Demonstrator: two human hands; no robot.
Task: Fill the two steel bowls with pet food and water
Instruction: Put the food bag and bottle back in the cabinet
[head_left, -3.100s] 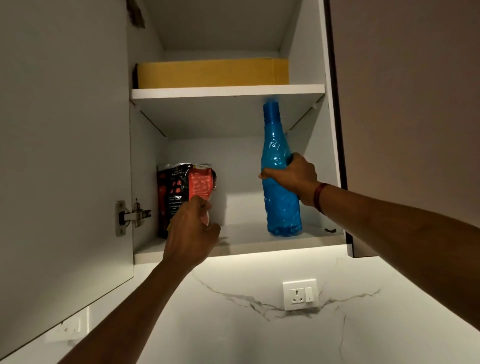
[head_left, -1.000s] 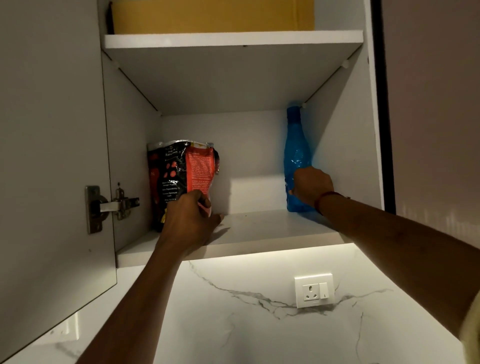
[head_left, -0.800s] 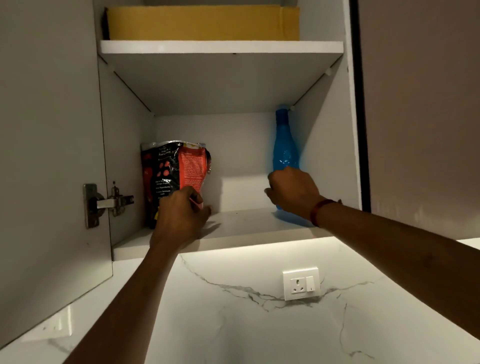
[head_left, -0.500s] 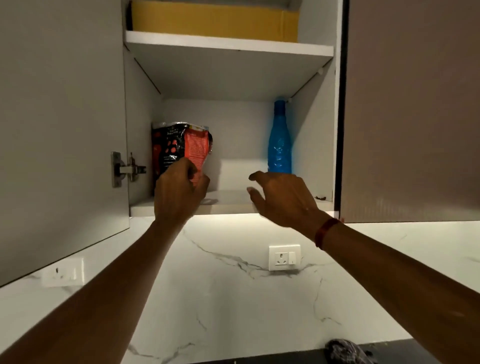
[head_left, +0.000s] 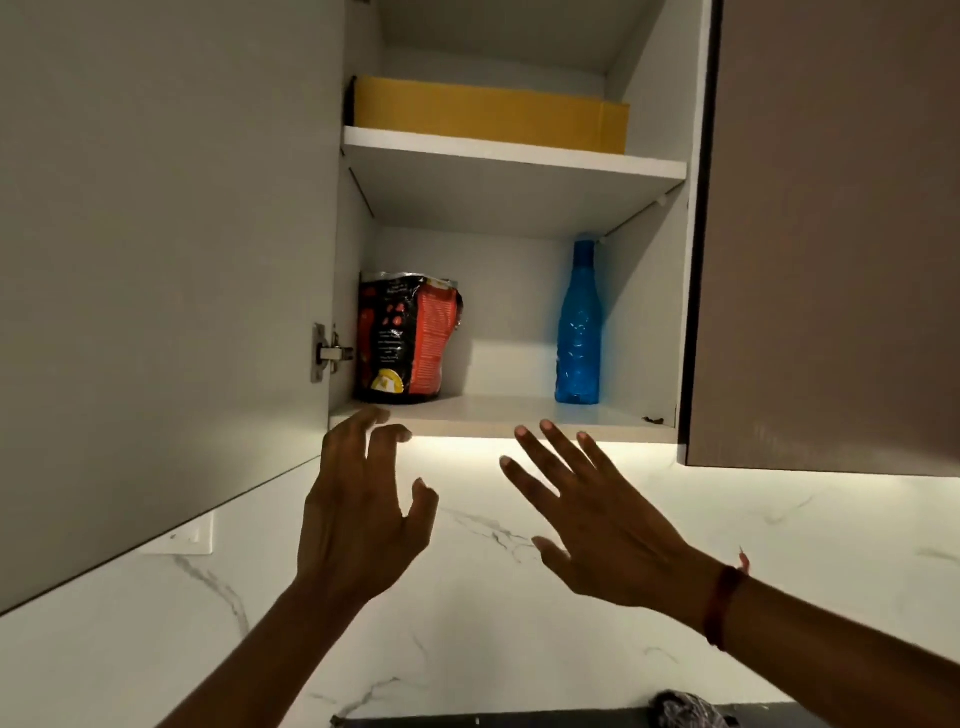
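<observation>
Both hands withdrawn from shelf since earlier frame. Left hand (head_left: 358, 525) and right hand (head_left: 597, 525) released, fingers spread, nothing held. Food bag (head_left: 408, 338) left above left hand, blue bottle (head_left: 578, 332) above right hand, both stowed upright; bowls not seen.

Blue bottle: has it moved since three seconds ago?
Yes. The blue bottle went from the front edge of the lower shelf back toward the rear wall; it stands free, and the right hand has let go.
</observation>
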